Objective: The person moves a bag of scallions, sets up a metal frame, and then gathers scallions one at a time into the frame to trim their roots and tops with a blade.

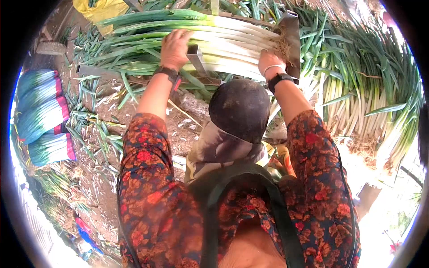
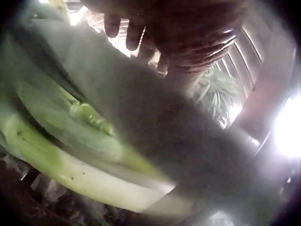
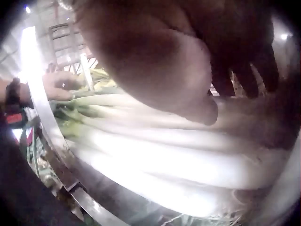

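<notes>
Long leeks or large green onions point(image 1: 232, 40) lie side by side in a metal frame point(image 1: 292, 40), green leaves to the left, white stems and roots to the right. My left hand point(image 1: 175, 48) rests on the green part, fingers spread, beside an upright metal post point(image 1: 195, 57). Over the white stems near the roots is my right hand point(image 1: 271, 63), its fingers bent down in the head view. In the right wrist view that hand point(image 3: 188, 61) hangs over the white stems point(image 3: 164, 155) with fingers extended and loose. The left wrist view shows blurred fingers point(image 2: 136, 37) above a stem point(image 2: 103, 183).
A large pile of leeks point(image 1: 357, 85) lies at the right. Bundles with red bands point(image 1: 42, 111) are stacked at the left. A yellow sack point(image 1: 98, 15) lies at the top left. A dark rounded cover point(image 1: 240, 109) is between my arms. Loose leaves litter the ground.
</notes>
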Demonstrator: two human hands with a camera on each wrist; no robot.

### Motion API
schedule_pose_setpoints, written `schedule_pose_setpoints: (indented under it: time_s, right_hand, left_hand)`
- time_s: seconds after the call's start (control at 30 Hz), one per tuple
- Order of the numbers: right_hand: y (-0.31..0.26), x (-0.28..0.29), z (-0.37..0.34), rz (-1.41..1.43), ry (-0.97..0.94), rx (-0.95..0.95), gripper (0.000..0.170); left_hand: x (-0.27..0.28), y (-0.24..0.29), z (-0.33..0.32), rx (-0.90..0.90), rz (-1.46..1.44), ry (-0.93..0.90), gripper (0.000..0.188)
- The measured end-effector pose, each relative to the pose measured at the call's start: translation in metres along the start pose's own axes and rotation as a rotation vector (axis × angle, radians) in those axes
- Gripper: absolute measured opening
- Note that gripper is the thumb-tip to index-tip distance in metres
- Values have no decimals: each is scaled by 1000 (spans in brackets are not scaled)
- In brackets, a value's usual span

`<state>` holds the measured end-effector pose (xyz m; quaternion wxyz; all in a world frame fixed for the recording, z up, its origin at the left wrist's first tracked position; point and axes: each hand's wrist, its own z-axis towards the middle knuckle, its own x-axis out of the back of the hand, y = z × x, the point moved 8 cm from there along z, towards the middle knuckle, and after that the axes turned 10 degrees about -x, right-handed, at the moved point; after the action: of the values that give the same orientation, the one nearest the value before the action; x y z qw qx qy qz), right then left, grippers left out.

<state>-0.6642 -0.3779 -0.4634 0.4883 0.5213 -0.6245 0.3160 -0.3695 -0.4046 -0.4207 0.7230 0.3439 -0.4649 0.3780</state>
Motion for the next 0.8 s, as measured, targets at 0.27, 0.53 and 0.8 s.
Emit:
schedule_pose_setpoints:
  time_s: [0.27, 0.53, 0.8]
  right_hand:
    - [-3, -40, 2, 45, 110, -31, 55]
    - [-11, -48, 12, -32, -31, -126, 60]
    - [-14, -54, 18, -75, 32, -131, 60]
  left_hand:
    - [-92, -15, 4, -55, 200, -272, 48]
    - [-59, -34, 26, 216, -458, 236, 50]
    - [4, -79, -79, 764, 153, 36, 32]
